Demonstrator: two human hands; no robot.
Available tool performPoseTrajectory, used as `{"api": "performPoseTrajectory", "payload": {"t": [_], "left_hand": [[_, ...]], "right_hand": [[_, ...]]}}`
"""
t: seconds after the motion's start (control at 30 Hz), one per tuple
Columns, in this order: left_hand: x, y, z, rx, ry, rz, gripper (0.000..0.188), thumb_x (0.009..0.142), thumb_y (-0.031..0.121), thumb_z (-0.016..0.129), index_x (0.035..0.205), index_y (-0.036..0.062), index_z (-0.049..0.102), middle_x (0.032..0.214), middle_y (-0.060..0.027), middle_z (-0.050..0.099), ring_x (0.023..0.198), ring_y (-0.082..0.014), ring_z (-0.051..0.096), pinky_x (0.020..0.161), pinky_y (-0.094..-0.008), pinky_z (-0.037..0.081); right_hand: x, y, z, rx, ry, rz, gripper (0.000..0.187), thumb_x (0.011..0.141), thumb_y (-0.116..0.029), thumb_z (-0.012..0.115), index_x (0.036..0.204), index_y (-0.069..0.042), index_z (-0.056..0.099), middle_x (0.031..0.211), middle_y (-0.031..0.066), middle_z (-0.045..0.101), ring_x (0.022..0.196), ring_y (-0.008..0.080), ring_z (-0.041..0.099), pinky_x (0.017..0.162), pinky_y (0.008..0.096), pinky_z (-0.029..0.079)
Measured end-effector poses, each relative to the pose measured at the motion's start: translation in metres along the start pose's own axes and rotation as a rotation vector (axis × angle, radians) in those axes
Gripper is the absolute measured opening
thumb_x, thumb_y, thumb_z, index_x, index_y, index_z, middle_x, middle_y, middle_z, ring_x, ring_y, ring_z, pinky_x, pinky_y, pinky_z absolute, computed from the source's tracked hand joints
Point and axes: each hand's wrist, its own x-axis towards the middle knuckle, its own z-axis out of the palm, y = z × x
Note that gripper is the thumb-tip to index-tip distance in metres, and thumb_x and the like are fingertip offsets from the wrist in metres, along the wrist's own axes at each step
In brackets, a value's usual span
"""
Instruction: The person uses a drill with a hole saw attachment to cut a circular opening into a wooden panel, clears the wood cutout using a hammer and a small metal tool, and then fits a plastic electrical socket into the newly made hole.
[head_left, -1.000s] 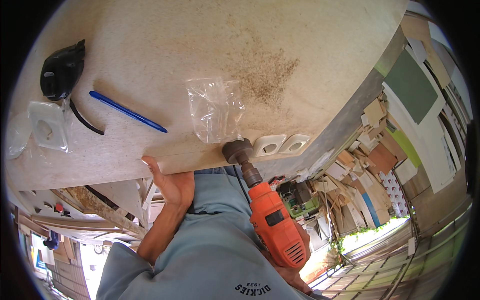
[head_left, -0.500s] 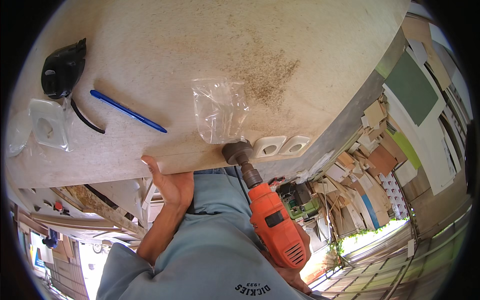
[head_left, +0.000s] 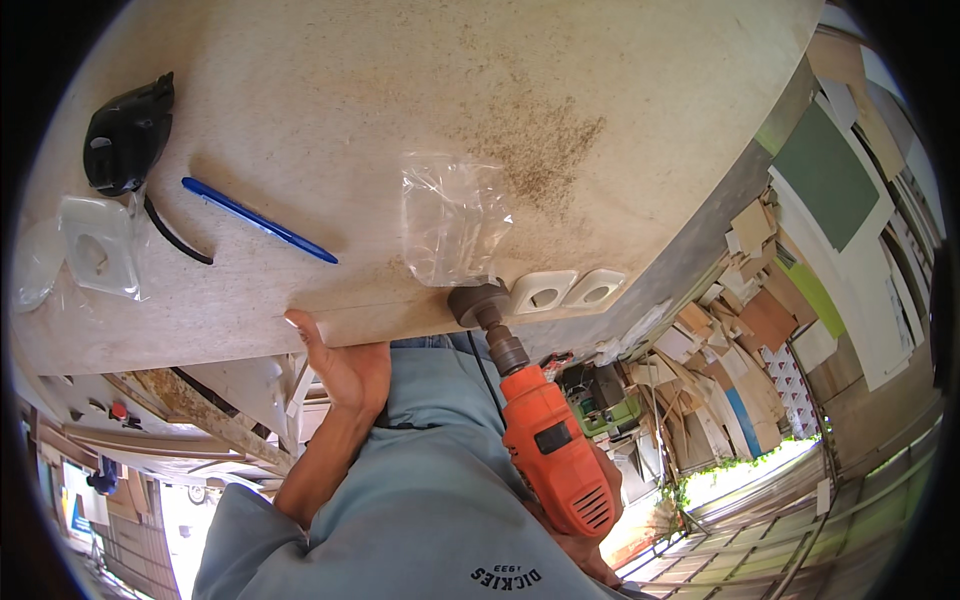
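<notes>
My right hand (head_left: 588, 555) is wrapped round the handle of an orange power drill (head_left: 548, 440), mostly hidden behind its body. The round hole saw (head_left: 475, 303) in its chuck rests at the near edge of a pale wooden board (head_left: 350, 110). My left hand (head_left: 350, 372) grips that same edge farther left, thumb on top and fingers out of sight underneath. Right of the hole saw lie two white square socket frames (head_left: 543, 293) with round openings. A clear plastic bag (head_left: 455, 220) lies just beyond the hole saw, close to its rim.
A blue pen (head_left: 260, 220) and a black tool with a short cord (head_left: 128, 140) lie on the board's left, near a bagged white socket cover (head_left: 98, 245). Sawdust (head_left: 545, 155) is scattered beyond the bag. Stacked wood offcuts (head_left: 715, 390) stand at the right.
The clear bag has shifted slightly right along with the sawdust, frames and drill in the picture, as the view moves a little. Both hands keep their hold.
</notes>
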Motion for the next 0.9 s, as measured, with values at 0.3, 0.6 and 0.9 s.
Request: {"api": "performPoseTrajectory", "payload": {"t": [0.3, 0.6, 0.9], "left_hand": [[-0.001, 0.0, 0.002, 0.011, 0.011, 0.003, 0.086, 0.09, 0.072, 0.058, 0.153, 0.0169, 0.038, 0.152, -0.0032, 0.044, 0.14, -0.0231, 0.04, 0.117, -0.0438, 0.034], [-0.001, 0.0, 0.002, 0.016, 0.021, 0.0, 0.088, 0.09, 0.073, 0.058, 0.153, 0.0151, 0.037, 0.152, -0.0047, 0.044, 0.14, -0.0239, 0.04, 0.117, -0.044, 0.033], [-0.003, 0.001, 0.002, 0.02, -0.002, -0.001, 0.089, 0.089, 0.074, 0.057, 0.153, 0.0153, 0.037, 0.152, -0.0047, 0.044, 0.14, -0.0239, 0.04, 0.118, -0.0445, 0.032]], "right_hand": [[-0.002, 0.004, 0.002, 0.003, -0.006, -0.003, 0.103, 0.063, -0.023, 0.097, 0.144, 0.002, 0.038, 0.125, 0.0169, 0.059, 0.11, 0.0273, 0.065, 0.093, 0.0408, 0.054], [-0.001, 0.007, 0.002, -0.008, 0.008, -0.035, 0.103, 0.064, -0.024, 0.097, 0.144, 0.003, 0.038, 0.122, 0.0172, 0.061, 0.109, 0.0281, 0.066, 0.092, 0.0401, 0.054], [-0.005, 0.008, 0.003, 0.019, -0.016, 0.002, 0.103, 0.064, -0.023, 0.097, 0.144, 0.004, 0.038, 0.124, 0.0163, 0.061, 0.11, 0.0271, 0.066, 0.093, 0.0392, 0.053]]}}
